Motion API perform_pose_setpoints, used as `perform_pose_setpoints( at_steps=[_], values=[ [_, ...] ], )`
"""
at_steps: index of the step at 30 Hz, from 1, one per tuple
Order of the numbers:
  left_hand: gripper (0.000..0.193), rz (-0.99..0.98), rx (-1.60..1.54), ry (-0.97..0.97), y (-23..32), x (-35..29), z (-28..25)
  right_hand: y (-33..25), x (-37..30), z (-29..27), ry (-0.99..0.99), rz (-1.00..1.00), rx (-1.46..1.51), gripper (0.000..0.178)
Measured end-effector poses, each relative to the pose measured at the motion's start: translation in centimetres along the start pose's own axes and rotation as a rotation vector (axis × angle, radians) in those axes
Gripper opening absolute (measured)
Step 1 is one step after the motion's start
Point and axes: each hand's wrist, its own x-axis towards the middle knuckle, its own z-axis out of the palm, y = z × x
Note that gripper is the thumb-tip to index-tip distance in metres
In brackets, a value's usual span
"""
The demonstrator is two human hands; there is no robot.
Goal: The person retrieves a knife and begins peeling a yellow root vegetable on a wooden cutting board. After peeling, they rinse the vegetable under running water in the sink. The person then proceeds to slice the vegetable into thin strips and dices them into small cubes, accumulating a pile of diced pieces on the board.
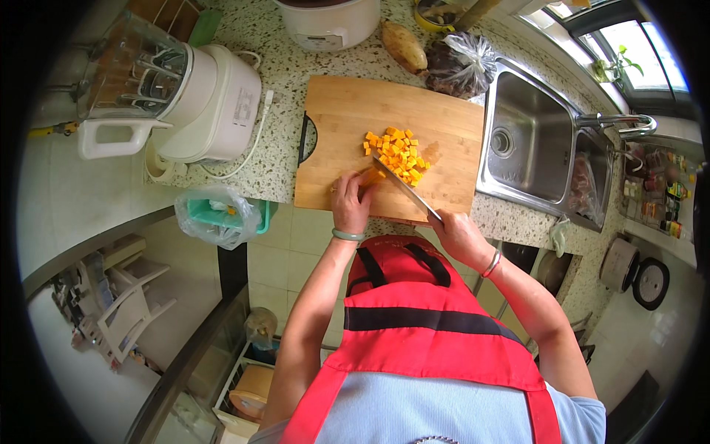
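Observation:
On a wooden cutting board (336,111) lies a loose heap of small orange cubes (400,152), some kind of firm orange vegetable. My right hand (458,235) grips the handle of a kitchen knife (411,194), whose blade slants up and left to the near edge of the heap. With fingers bent, my left hand (350,203) holds an orange piece (371,177) against the board beside the knife tip. Part of that piece is hidden under the fingers.
Right of the board is a steel sink (529,126) with a faucet (629,122). A white blender (214,103) stands left. Behind lie a long brown root (404,46) and a tied plastic bag (462,65). A bag-lined green bin (222,214) hangs at the counter's front edge.

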Motion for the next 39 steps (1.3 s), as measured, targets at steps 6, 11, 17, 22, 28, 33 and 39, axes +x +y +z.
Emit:
perform_pose_setpoints(
  at_steps=[6, 11, 17, 22, 28, 33, 39],
  values=[
    [0.034, 0.008, -0.038, 0.020, -0.1, 0.0, 0.3, 1.0, 2.5, 2.1, 0.035, -0.036, 0.017, 0.029],
    [0.036, 0.014, -0.015, 0.013, 0.2, 0.1, 0.0, 1.7, 3.3, 3.4, 0.103, -0.085, 0.043, 0.029],
    [0.039, -0.062, -0.007, -0.021, 1.5, 0.3, -0.8, 0.6, 1.6, 0.9, 0.089, -0.065, 0.065, 0.026],
    [0.040, -0.064, 0.003, -0.017, 0.3, -0.4, -0.2, 0.2, 0.7, 0.6, 0.036, -0.055, 0.049, 0.028],
    [0.035, -0.042, -0.017, 0.017, -0.1, -0.5, 0.2, 0.0, 0.8, 1.0, -0.022, -0.016, 0.034, 0.030],
    [0.034, -0.025, -0.033, 0.032, -0.3, -0.4, 0.4, -0.7, 1.3, 0.9, -0.049, 0.017, -0.012, 0.031],
    [0.035, -0.022, -0.049, 0.031, -0.2, -0.2, 0.3, 0.5, 3.5, 3.6, 0.020, -0.015, 0.000, 0.030]
  ],
)
